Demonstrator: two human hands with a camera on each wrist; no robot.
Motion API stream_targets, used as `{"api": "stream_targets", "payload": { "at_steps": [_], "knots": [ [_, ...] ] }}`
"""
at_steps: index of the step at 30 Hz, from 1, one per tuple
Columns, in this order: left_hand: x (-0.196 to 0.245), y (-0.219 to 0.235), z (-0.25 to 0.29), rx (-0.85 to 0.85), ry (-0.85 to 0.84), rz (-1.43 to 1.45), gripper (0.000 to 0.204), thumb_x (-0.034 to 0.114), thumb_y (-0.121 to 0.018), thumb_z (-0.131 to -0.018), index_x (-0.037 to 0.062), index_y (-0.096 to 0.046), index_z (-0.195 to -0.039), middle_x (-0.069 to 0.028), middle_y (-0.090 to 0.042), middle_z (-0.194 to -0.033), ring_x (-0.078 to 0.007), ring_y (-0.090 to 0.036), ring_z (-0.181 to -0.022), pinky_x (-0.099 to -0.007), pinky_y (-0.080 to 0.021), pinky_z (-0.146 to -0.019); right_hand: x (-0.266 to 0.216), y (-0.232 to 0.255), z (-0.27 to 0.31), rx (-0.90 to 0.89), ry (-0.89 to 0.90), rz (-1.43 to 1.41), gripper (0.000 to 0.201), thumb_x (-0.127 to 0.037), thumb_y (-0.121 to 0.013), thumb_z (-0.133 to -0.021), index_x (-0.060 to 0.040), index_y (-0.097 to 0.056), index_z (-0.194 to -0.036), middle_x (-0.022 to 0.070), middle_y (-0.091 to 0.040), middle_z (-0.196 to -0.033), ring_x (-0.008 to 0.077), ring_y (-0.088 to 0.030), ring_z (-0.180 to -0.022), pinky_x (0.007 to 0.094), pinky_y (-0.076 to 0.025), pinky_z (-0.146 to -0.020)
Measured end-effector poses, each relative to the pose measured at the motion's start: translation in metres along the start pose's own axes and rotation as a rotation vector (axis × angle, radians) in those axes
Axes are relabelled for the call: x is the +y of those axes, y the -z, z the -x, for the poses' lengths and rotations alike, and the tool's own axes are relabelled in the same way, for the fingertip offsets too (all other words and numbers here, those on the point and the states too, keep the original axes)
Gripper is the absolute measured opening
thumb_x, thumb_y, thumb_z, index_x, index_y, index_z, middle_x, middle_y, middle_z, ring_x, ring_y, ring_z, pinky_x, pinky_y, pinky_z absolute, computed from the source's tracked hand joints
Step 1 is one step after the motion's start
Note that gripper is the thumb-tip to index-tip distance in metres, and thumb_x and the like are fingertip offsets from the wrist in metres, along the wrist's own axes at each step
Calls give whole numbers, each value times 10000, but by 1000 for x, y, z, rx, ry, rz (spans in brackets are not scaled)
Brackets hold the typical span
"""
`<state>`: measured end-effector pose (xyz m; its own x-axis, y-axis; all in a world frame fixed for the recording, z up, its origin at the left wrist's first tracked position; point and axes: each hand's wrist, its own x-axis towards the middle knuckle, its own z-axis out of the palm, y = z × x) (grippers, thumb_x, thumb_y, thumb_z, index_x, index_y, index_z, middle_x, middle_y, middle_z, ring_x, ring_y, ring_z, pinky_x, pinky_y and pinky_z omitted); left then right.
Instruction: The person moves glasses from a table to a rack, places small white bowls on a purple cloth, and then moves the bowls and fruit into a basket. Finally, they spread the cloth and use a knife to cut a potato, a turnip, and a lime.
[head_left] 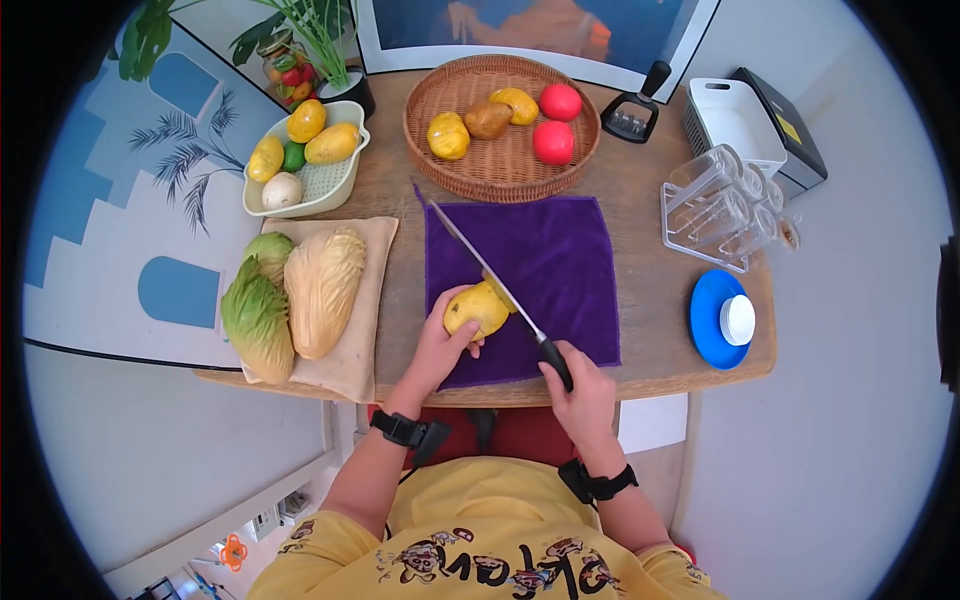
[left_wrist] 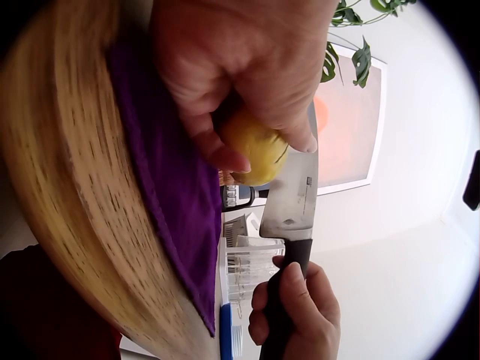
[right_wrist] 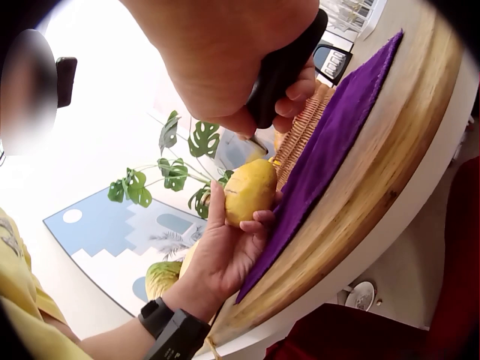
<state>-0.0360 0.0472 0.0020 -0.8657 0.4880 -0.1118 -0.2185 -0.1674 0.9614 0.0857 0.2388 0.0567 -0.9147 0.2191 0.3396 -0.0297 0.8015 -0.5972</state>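
Note:
My left hand (head_left: 438,348) grips a yellow mango (head_left: 474,310) over the purple cloth (head_left: 570,250), fingers and thumb around its sides. In my right hand (head_left: 586,398) is the black handle of a kitchen knife (head_left: 466,240). Its broad blade slants up and left across the mango's right side, and a bit of yellow shows along the blade there. In the left wrist view the knife (left_wrist: 291,196) lies flat against the mango (left_wrist: 256,150), close to the left fingertips. The right wrist view shows a short dark line on the skin of the mango (right_wrist: 250,193).
A round wicker basket (head_left: 425,165) with fruit stands behind the cloth. At left are a pale green basket (head_left: 335,185) of produce and cabbages (head_left: 325,290) on a beige cloth (head_left: 375,270). Glasses (head_left: 725,215) in a rack and a blue plate (head_left: 706,335) stand at right.

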Motion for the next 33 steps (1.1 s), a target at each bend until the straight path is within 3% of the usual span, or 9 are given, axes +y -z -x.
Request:
{"api": "stream_targets", "payload": {
  "at_steps": [7,11,13,15,19,22,24,28,33],
  "knots": [
    [-2,-5,3,72,-50,61,483,237,-617,-1015,40,-423,-1411,-102,-616,-1032,-137,-613,-793,-252,-516,-608,-12,2,0,-37,47,-5,268,-174,-745,-897,-63,-654,-1123,111,-654,-808,309,-661,-663,393,-509,-563],
    [-2,-4,1,48,-57,63,477,244,-614,-1019,36,-427,-1405,-101,-617,-1018,-135,-613,-781,-249,-511,-602,-16,1,-5,20,-38,-2,267,-151,-756,-888,-53,-660,-1117,127,-676,-849,324,-677,-713,392,-522,-607],
    [-3,-3,1,41,-31,114,435,83,-592,-1001,35,-420,-1398,-101,-612,-1043,-123,-608,-760,-243,-523,-578,-18,2,-4,4,-88,3,266,-130,-764,-882,-39,-663,-1111,146,-700,-893,339,-696,-768,389,-536,-651],
    [-4,-2,1,49,-28,114,428,89,-584,-1007,34,-420,-1398,-104,-614,-1033,-123,-607,-753,-243,-522,-575,-18,0,-4,12,-11,19,274,-167,-757,-888,-66,-657,-1122,111,-667,-821,312,-668,-674,400,-514,-574],
    [-8,-2,1,68,-49,152,410,106,-566,-1020,33,-419,-1396,-109,-615,-1013,-124,-606,-743,-243,-517,-566,-25,-3,0,-11,24,-57,272,-169,-762,-883,-68,-662,-1115,116,-667,-817,315,-671,-678,405,-515,-578],
    [-10,-2,1,78,-45,149,400,110,-571,-1022,32,-428,-1387,-101,-615,-1012,-120,-602,-743,-241,-514,-564,-28,-3,-1,-65,9,-96,265,-173,-762,-886,-63,-664,-1106,126,-680,-834,327,-679,-699,403,-521,-591],
    [-8,-3,1,78,-59,136,394,114,-573,-1023,33,-433,-1383,-97,-616,-1010,-116,-600,-742,-239,-513,-565,-27,-1,-4,33,-54,-122,255,-172,-756,-894,-59,-663,-1103,136,-697,-861,341,-689,-728,403,-527,-610],
    [-9,-4,1,76,-78,116,384,127,-577,-1027,37,-446,-1377,-86,-616,-1009,-108,-596,-741,-234,-510,-571,-18,6,-8,51,-134,-58,244,-171,-747,-903,-59,-662,-1102,140,-705,-873,346,-695,-745,411,-537,-632],
    [-8,-3,1,69,-80,103,393,150,-580,-1030,39,-444,-1381,-88,-613,-1013,-109,-597,-743,-233,-509,-579,-18,8,-4,21,-94,-11,251,-178,-757,-892,-67,-666,-1098,132,-698,-857,338,-689,-727,407,-531,-614]
  ]
}}
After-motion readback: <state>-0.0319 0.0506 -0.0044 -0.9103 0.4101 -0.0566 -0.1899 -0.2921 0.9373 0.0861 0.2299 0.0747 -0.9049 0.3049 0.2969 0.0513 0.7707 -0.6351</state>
